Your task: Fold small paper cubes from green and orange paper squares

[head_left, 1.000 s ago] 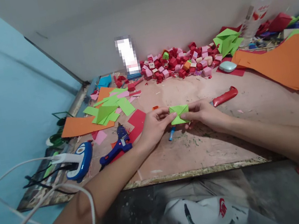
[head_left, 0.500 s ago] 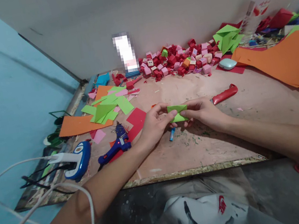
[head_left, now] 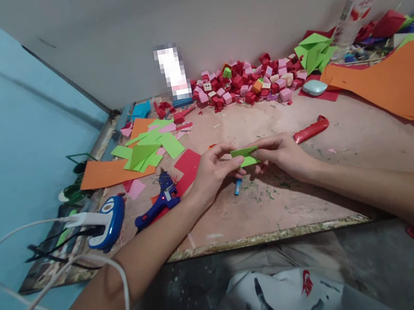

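Near the frame's centre, we are pinching the folded green paper [head_left: 246,157] with our left hand [head_left: 216,171] and right hand [head_left: 286,157], apparently shaping its creases, the next move probably needing steady thumb pressure.

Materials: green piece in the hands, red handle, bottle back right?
Green piece: matte paper or thin card, given its crisp straight edges.
Red handle: probably moulded plastic, from its contoured shape and slight sheen.
Bottle: likely clear, glossy plastic; see-through, though glass isn't excluded.
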### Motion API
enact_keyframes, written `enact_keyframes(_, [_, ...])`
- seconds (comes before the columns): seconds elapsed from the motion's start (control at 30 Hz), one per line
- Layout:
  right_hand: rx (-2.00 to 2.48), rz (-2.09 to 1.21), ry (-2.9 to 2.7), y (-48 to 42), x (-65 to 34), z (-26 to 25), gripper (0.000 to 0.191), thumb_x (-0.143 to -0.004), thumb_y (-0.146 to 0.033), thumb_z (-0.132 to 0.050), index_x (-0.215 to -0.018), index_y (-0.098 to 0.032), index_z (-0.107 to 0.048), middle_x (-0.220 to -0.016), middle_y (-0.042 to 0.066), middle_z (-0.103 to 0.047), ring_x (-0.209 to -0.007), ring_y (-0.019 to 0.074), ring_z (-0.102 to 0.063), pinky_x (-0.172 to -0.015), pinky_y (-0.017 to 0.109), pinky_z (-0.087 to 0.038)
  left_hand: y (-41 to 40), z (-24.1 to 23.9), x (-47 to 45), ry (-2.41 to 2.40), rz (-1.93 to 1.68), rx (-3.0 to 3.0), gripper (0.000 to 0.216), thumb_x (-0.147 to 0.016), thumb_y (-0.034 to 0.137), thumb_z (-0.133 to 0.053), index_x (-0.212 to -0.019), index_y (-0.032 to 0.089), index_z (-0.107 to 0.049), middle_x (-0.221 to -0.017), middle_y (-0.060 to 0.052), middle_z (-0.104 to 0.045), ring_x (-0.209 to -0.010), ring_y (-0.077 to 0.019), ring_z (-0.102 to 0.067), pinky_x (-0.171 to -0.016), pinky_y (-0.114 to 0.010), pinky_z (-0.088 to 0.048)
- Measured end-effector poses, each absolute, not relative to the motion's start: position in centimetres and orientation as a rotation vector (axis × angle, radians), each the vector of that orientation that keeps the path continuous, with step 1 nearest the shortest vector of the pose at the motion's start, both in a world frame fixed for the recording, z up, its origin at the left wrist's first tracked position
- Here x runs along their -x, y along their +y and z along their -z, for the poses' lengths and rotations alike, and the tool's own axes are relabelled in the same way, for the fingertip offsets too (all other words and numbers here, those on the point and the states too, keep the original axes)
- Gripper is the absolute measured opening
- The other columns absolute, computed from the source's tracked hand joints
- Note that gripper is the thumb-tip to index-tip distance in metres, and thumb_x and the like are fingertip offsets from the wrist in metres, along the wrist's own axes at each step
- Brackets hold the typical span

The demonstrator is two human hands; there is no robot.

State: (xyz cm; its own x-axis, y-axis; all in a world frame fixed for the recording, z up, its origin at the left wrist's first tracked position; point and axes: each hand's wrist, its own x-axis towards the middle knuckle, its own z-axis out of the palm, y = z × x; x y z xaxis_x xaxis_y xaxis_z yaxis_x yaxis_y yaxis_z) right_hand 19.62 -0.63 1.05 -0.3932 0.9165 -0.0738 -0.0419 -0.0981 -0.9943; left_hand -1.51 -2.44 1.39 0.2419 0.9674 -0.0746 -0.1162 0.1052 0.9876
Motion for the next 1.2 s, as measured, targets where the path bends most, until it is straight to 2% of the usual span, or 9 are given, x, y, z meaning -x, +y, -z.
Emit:
enact_keyframes(0.13, [1.017,-1.58,-1.414,-0.66,-19.54,-0.99,0.025,-0.084,-0.027,-0.075,-0.105,-0.02,-0.088,-0.079,0.005,-0.081,-0.065,0.0188,-0.075,-0.061,0.03,-0.058,-2.47,-1.42,1.57,0.974,-1.034,-1.154,0.036,-0.086,0.046,-0.084,-0.098,0.016,-0.067,-0.078,-0.001,-0.07,-0.063,-0.0137,-0.071,-0.059,-0.024,-0.059])
enact_keyframes(0.3, [0.966,-1.717,-1.339,-0.51,-19.75,-0.98,0.033,-0.077,-0.021,-0.074,-0.107,-0.018,-0.087,-0.076,0.008,-0.08,-0.07,0.0221,-0.077,-0.064,0.031,-0.059,-2.43,-1.14,1.71,0.996,-1.062,-1.124,0.034,-0.082,0.039,-0.088,-0.101,0.017,-0.07,-0.081,0.0,-0.069,-0.066,-0.0116,-0.067,-0.063,-0.022,-0.055])
enact_keyframes(0.4, [0.897,-1.821,-1.238,-0.33,-19.91,-0.98,0.032,-0.081,-0.029,-0.074,-0.108,-0.016,-0.086,-0.079,0.011,-0.081,-0.073,0.0246,-0.079,-0.064,0.033,-0.062,-2.48,-0.99,1.79,1.004,-1.084,-1.172,0.036,-0.08,0.036,-0.089,-0.105,0.018,-0.071,-0.084,0.0,-0.07,-0.072,-0.0126,-0.067,-0.067,-0.023,-0.053])
enact_keyframes(0.47, [0.928,-1.815,-1.261,-0.24,-19.93,-1.02,0.032,-0.085,-0.038,-0.08,-0.11,-0.017,-0.084,-0.084,0.011,-0.082,-0.073,0.0238,-0.079,-0.064,0.032,-0.062,-2.5,-0.9,1.76,1.024,-1.121,-1.26,0.037,-0.078,0.034,-0.09,-0.107,0.018,-0.072,-0.094,-0.003,-0.073,-0.08,-0.0142,-0.069,-0.075,-0.025,-0.055])
enact_keyframes(0.57, [1.018,-1.759,-1.344,-0.18,-19.88,-1.03,0.036,-0.083,-0.04,-0.09,-0.111,-0.019,-0.082,-0.086,0.009,-0.083,-0.073,0.0214,-0.079,-0.065,0.029,-0.061,-2.48,-0.75,1.6,1.022,-1.153,-1.362,0.041,-0.077,0.033,-0.089,-0.112,0.018,-0.072,-0.109,-0.006,-0.073,-0.091,-0.0166,-0.07,-0.084,-0.028,-0.057])
enact_keyframes(0.73, [0.972,-1.787,-1.312,-0.21,-19.8,-0.76,0.04,-0.079,-0.038,-0.094,-0.112,-0.02,-0.08,-0.087,0.008,-0.083,-0.077,0.0219,-0.08,-0.068,0.03,-0.062,-2.36,-0.74,1.38,0.984,-1.213,-1.345,0.054,-0.075,0.031,-0.092,-0.12,0.021,-0.066,-0.108,-0.005,-0.071,-0.092,-0.0159,-0.071,-0.083,-0.026,-0.058])
enact_keyframes(0.87, [0.951,-1.758,-1.274,-0.35,-19.69,-0.86,0.034,-0.08,-0.038,-0.093,-0.105,-0.02,-0.081,-0.084,0.006,-0.081,-0.073,0.0201,-0.078,-0.064,0.028,-0.06,-2.31,-1.16,1.51,1.015,-1.278,-1.307,0.047,-0.073,0.036,-0.095,-0.101,0.02,-0.061,-0.106,-0.003,-0.071,-0.084,-0.0131,-0.068,-0.077,-0.024,-0.057])
enact_keyframes(0.97, [0.951,-1.728,-1.268,-0.44,-19.58,-1.03,0.032,-0.081,-0.038,-0.092,-0.106,-0.022,-0.081,-0.086,0.005,-0.081,-0.074,0.02,-0.077,-0.063,0.028,-0.058,-2.39,-1.5,1.57,1.087,-1.247,-1.294,0.042,-0.075,0.044,-0.094,-0.088,0.018,-0.063,-0.091,-0.001,-0.07,-0.075,-0.0119,-0.065,-0.07,-0.023,-0.054])
enact_keyframes(1.2, [0.91,-1.723,-1.323,-0.7,-19.69,-1.17,0.037,-0.083,-0.028,-0.081,-0.12,-0.023,-0.083,-0.11,0.008,-0.082,-0.082,0.0201,-0.077,-0.066,0.028,-0.058,-2.33,-1.32,1.62,1.134,-1.241,-1.282,0.033,-0.083,0.047,-0.088,-0.084,0.017,-0.075,-0.076,-0.001,-0.072,-0.068,-0.0128,-0.064,-0.065,-0.023,-0.053])
